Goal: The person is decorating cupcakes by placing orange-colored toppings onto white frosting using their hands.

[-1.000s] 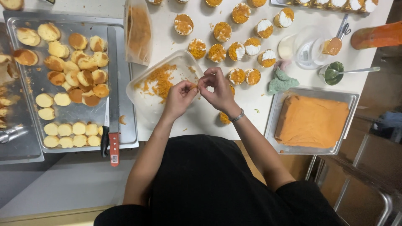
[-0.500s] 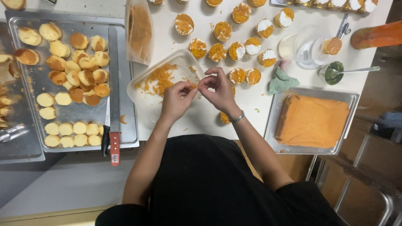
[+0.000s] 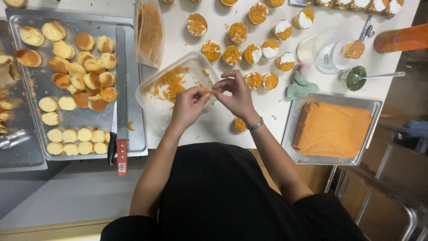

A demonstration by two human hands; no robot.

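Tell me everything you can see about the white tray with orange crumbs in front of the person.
The white tray is shallow and rectangular with rounded corners, and looks like plastic. It lies tilted on the white table, between the metal baking tray and the small cakes. Loose orange crumbs cover its middle part. The left hand and right hand meet over its near right corner, pinching a small crumb piece.

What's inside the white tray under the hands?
Orange crumbs lie loose in the white tray, mostly its left half. The left hand and right hand cover its near right corner.
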